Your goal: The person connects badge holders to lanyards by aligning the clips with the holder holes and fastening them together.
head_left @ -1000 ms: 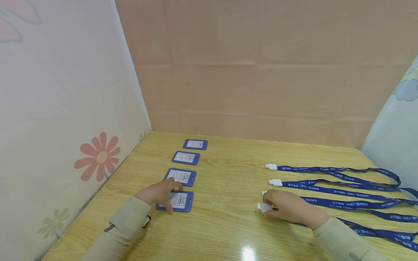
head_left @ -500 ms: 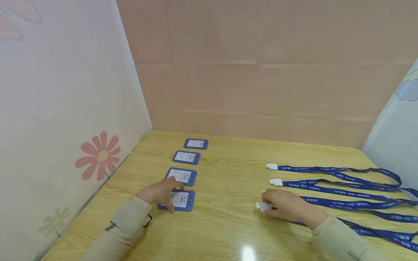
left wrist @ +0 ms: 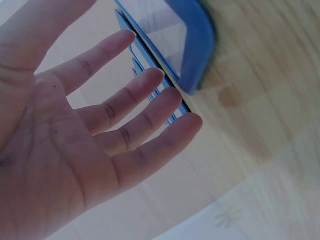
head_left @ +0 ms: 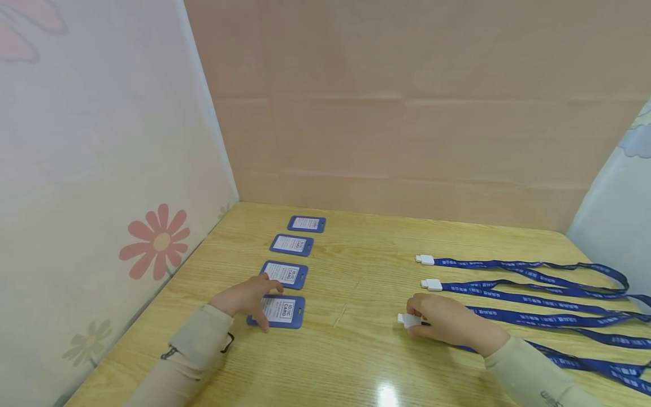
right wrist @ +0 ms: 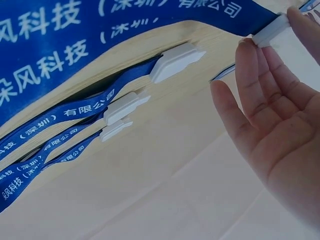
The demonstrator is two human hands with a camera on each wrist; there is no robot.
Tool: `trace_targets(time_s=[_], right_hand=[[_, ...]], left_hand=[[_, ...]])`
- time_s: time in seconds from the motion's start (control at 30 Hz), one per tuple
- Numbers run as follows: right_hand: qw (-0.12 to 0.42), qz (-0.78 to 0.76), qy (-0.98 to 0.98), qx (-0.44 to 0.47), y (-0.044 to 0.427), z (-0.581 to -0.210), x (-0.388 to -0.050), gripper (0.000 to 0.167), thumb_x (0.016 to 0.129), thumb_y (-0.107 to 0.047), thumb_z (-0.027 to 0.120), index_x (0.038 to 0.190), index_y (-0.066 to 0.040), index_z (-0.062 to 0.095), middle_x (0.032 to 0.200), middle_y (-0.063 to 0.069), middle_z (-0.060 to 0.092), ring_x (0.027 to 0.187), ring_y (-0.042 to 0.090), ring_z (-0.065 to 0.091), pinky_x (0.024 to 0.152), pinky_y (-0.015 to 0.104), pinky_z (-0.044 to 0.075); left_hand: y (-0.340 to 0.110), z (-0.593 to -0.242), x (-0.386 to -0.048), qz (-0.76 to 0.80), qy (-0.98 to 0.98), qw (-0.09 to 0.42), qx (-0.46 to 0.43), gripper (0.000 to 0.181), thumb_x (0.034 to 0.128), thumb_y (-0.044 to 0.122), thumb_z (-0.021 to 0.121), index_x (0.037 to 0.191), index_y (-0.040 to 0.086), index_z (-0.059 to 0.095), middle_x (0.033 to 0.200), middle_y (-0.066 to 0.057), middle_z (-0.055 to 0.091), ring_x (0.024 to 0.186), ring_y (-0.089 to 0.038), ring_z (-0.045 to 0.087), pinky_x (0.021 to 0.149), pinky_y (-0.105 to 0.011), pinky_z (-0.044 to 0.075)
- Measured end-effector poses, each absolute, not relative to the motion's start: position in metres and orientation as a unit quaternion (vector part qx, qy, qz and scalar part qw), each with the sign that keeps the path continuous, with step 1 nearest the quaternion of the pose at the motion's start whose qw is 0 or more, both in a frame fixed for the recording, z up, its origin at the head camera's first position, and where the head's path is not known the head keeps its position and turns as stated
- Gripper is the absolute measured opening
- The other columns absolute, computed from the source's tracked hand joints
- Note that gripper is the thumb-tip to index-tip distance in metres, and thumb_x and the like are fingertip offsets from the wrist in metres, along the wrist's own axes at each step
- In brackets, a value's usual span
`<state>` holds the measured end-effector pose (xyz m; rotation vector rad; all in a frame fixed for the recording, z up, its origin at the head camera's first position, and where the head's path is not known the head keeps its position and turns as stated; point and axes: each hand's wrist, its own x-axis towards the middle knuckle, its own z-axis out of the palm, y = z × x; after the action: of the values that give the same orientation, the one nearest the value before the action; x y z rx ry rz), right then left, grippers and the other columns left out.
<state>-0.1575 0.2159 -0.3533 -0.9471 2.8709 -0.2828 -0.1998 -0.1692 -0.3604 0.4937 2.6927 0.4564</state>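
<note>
My left hand (head_left: 248, 297) reaches over the nearest blue ID card holder (head_left: 296, 320), thumb at its front edge and forefinger near its back edge. In the left wrist view the fingers (left wrist: 145, 122) are spread and slightly bent, beside a corner of the blue holder (left wrist: 197, 50). On the right, my right hand (head_left: 452, 319) pinches the white clip (head_left: 408, 320) of the nearest blue lanyard between thumb and fingers. The right wrist view shows this white clip (right wrist: 272, 31) between the fingertips, with the printed blue strap (right wrist: 150, 20) running off to the left.
Behind the left hand, more blue card holders (head_left: 291, 244) lie in a column. More lanyards (head_left: 488, 263) stretch to the right, their white clips (head_left: 431, 285) pointing left. A brown cover stands behind the wooden table (head_left: 356, 350); a flowered cover rises at left.
The right hand has drawn the white clip slightly to the left. My left hand stays almost still by the nearest card holder. The view has shifted a little.
</note>
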Motion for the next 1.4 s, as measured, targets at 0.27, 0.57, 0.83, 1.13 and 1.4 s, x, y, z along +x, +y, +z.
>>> trace_targets(time_s=[0.27, 0.57, 0.83, 1.13, 1.4], right_hand=[[0.055, -0.102, 0.943, -0.311, 0.2144, -0.3541, -0.1590, 0.016, 0.082, -0.027, 0.069, 0.085, -0.015, 0.058, 0.072, -0.013, 0.051, 0.059, -0.002, 0.038, 0.051, 0.014, 0.035], [0.058, -0.113, 0.942, -0.312, 0.2136, -0.3547, -0.1583, 0.019, 0.086, -0.029, 0.065, 0.095, -0.013, 0.059, 0.068, -0.012, 0.052, 0.055, -0.003, 0.036, 0.048, 0.014, 0.034], [0.059, -0.121, 0.939, -0.318, 0.2118, -0.3542, -0.1578, 0.021, 0.089, -0.028, 0.062, 0.100, -0.011, 0.058, 0.060, -0.014, 0.045, 0.050, -0.005, 0.033, 0.044, 0.014, 0.031], [0.044, -0.110, 0.944, -0.308, 0.2100, -0.3554, -0.1585, 0.023, 0.089, -0.028, 0.060, 0.103, -0.010, 0.057, 0.065, -0.013, 0.048, 0.053, -0.004, 0.035, 0.045, 0.015, 0.033], [0.029, -0.108, 0.943, -0.314, 0.2092, -0.3575, -0.1583, 0.022, 0.087, -0.023, 0.063, 0.104, -0.010, 0.056, 0.076, -0.010, 0.056, 0.059, -0.003, 0.039, 0.049, 0.015, 0.035]], left_hand=[[-0.1706, -0.3596, -0.1985, 0.161, 0.956, 0.181, 0.166, 0.071, 0.0510, 0.012, 0.091, 0.115, 0.016, 0.060, 0.127, -0.019, 0.051, 0.114, -0.033, 0.050, 0.097, -0.055, 0.043], [-0.1690, -0.3608, -0.2014, 0.145, 0.957, 0.189, 0.165, 0.070, 0.0504, 0.013, 0.091, 0.112, 0.016, 0.059, 0.113, -0.014, 0.053, 0.100, -0.027, 0.050, 0.093, -0.051, 0.046], [-0.1672, -0.3620, -0.2027, 0.139, 0.958, 0.193, 0.158, 0.067, 0.0521, 0.012, 0.091, 0.110, 0.017, 0.057, 0.100, -0.009, 0.050, 0.088, -0.023, 0.047, 0.082, -0.045, 0.049], [-0.1648, -0.3605, -0.2023, 0.135, 0.960, 0.191, 0.154, 0.066, 0.0516, 0.012, 0.091, 0.108, 0.017, 0.057, 0.100, -0.009, 0.049, 0.090, -0.023, 0.045, 0.084, -0.045, 0.048], [-0.1632, -0.3614, -0.2036, 0.131, 0.960, 0.194, 0.152, 0.067, 0.0519, 0.011, 0.090, 0.109, 0.017, 0.056, 0.099, -0.008, 0.049, 0.090, -0.023, 0.045, 0.083, -0.044, 0.048]])
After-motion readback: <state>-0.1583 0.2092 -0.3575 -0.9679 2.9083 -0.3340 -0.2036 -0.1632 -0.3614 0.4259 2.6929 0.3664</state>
